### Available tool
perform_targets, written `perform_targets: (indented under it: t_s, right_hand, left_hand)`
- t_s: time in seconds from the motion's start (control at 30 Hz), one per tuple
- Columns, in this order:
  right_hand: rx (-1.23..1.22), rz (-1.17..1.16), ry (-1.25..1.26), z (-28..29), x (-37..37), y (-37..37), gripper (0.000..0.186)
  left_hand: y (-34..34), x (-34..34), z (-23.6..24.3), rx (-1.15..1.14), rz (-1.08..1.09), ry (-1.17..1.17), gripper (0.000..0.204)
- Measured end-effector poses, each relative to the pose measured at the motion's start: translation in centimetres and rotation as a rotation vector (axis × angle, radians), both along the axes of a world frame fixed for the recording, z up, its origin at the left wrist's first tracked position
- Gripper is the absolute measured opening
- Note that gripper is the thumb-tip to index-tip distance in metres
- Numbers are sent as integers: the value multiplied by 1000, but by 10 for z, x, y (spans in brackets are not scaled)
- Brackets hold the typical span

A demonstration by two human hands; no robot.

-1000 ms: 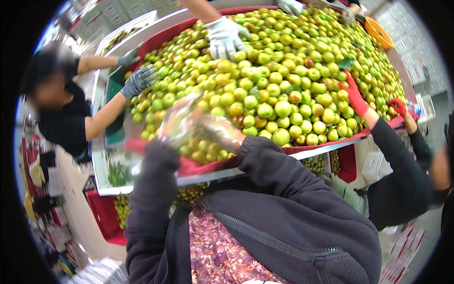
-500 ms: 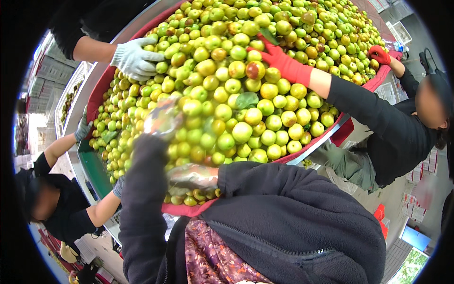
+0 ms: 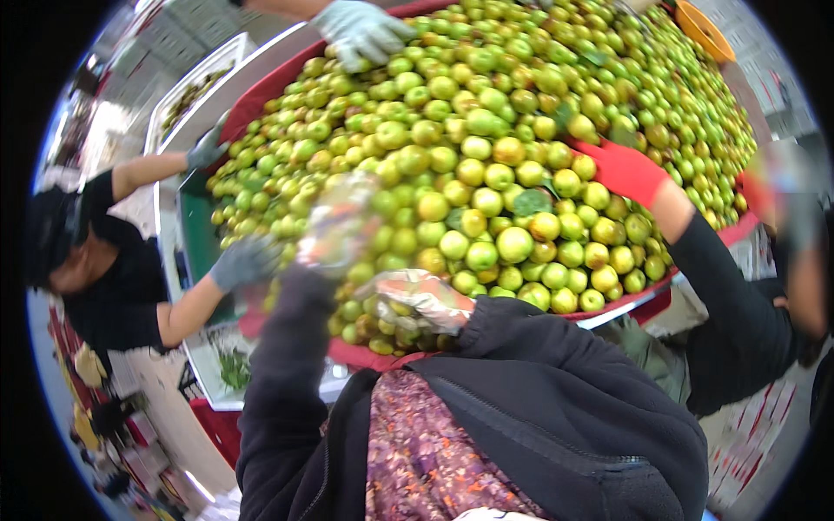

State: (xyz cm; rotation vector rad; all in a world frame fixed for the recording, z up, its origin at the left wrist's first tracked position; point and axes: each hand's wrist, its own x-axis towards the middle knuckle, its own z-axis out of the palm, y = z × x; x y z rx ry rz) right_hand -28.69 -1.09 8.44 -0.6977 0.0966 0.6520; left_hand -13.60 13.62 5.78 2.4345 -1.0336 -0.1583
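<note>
A large heap of green jujubes [image 3: 514,245], some with reddish-brown patches, fills a red-lined bin before me. Over the near left part of the heap is my left hand [image 3: 340,221], in a patterned glove and smeared by motion; its fingers and anything in them do not show clearly. My right hand [image 3: 421,297], in a similar glove, lies low at the near edge of the pile, close to my body. Its fingers stretch leftward, apart and slightly curved over the jujubes, and I see none gripped in them.
Co-workers' hands reach in: a pale gloved hand [image 3: 360,33] at the far side, a grey gloved hand [image 3: 245,263] at the left, a red gloved hand [image 3: 621,169] at the right. The red cloth rim [image 3: 382,358] borders the near side. An orange basket [image 3: 704,30] sits far right.
The view has shifted, so the bin sits differently. The right hand's fingers are more spread over the fruit. The grey gloved hand at left has moved over the bin's edge.
</note>
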Motion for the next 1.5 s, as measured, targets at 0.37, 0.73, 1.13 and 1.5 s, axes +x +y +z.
perform_targets:
  t_s: [0.37,0.73,1.13,1.5]
  right_hand:
    - [-244,95,-186,8,24,24,46]
    - [-155,-58,-145,-16,24,14,45]
    - [138,-165,145,-2,32,10,63]
    - [35,-29,80,-3,30,15,30]
  left_hand:
    - [106,8,-44,499,328,62,29]
    - [-62,172,-69,142,414,18,29]
    - [67,61,11,-682,-181,791,36]
    - [17,98,-48,71,170,-251,41]
